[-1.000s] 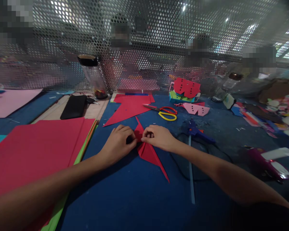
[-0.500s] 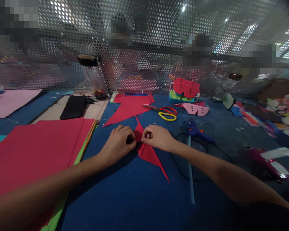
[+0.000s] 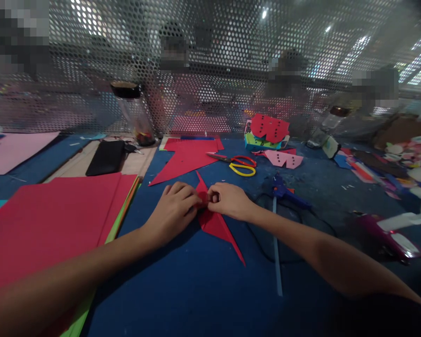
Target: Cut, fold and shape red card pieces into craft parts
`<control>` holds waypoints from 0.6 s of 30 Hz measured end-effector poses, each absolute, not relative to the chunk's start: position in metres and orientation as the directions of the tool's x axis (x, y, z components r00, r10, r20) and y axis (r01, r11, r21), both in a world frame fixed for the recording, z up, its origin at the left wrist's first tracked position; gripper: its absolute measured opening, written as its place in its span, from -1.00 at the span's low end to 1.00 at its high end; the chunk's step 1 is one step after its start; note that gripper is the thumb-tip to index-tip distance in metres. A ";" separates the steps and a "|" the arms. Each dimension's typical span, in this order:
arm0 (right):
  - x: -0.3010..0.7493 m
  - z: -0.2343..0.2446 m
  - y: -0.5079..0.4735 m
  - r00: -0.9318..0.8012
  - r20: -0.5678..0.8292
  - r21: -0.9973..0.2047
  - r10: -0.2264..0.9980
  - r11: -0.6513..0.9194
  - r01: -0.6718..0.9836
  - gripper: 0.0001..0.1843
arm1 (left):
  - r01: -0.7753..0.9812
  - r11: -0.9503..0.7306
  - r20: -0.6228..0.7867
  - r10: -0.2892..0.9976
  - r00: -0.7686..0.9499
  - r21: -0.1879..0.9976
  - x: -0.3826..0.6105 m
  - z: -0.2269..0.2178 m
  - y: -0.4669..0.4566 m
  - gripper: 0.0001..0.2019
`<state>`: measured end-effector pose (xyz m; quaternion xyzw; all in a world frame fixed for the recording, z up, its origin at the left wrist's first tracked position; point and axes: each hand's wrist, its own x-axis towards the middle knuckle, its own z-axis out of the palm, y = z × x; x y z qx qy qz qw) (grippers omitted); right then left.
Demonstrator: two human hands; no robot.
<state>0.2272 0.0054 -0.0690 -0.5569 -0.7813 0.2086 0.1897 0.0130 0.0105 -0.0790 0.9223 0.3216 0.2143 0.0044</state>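
Note:
Between my hands, a folded piece of red paper [image 3: 215,227] lies on the blue table [image 3: 168,290], with a narrow point at the far end and another toward me. My left hand [image 3: 175,208] grips its left edge, fingers bent and close together. From the right, my right hand [image 3: 229,201] pinches the paper's middle between thumb and curled forefinger. The fingers of both hands nearly meet and cover part of the folds. Just beyond lie a cut red sheet [image 3: 185,159] and scissors [image 3: 236,163] with red and yellow handles.
A stack of red sheets [image 3: 63,206] sits at left, near a black phone [image 3: 106,157] and a glass bottle [image 3: 135,114]. On the right are a blue glue gun [image 3: 287,193] with its cord and a magenta device [image 3: 386,234]. A perforated metal screen [image 3: 217,84] stands behind.
My left fingers have moved slightly right onto the paper, closing the gap beneath the thumb. My right hand stays pinched in nearly the same place. The view has shifted a little.

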 end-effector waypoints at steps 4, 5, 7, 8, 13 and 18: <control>0.227 -0.068 0.005 -0.307 0.062 -0.538 0.950 0.291 0.791 -0.93 | 0.520 -0.853 0.405 0.462 0.789 -0.040 0.011 -0.075 0.005 -0.81; 0.227 -0.068 0.005 -0.307 0.059 -0.540 0.950 0.289 0.790 -0.93 | 0.505 -0.860 0.398 0.441 0.805 -0.069 0.010 -0.073 0.004 -0.80; 0.226 -0.067 0.004 -0.308 0.051 -0.544 0.950 0.285 0.789 -0.92 | 0.478 -0.871 0.383 0.405 0.830 -0.115 0.009 -0.070 0.001 -0.79; 0.226 -0.066 0.004 -0.308 0.049 -0.545 0.950 0.284 0.789 -0.92 | 0.468 -0.874 0.375 0.392 0.840 -0.134 0.009 -0.068 -0.001 -0.79; 0.227 -0.067 0.003 -0.307 0.050 -0.553 0.951 0.282 0.784 -0.90 | 0.461 -0.871 0.334 0.389 0.859 -0.170 0.009 -0.064 -0.003 -0.79; 0.227 -0.068 0.003 -0.300 0.053 -0.559 0.953 0.277 0.782 -0.91 | 0.467 -0.873 0.347 0.397 0.849 -0.144 0.009 -0.066 -0.002 -0.78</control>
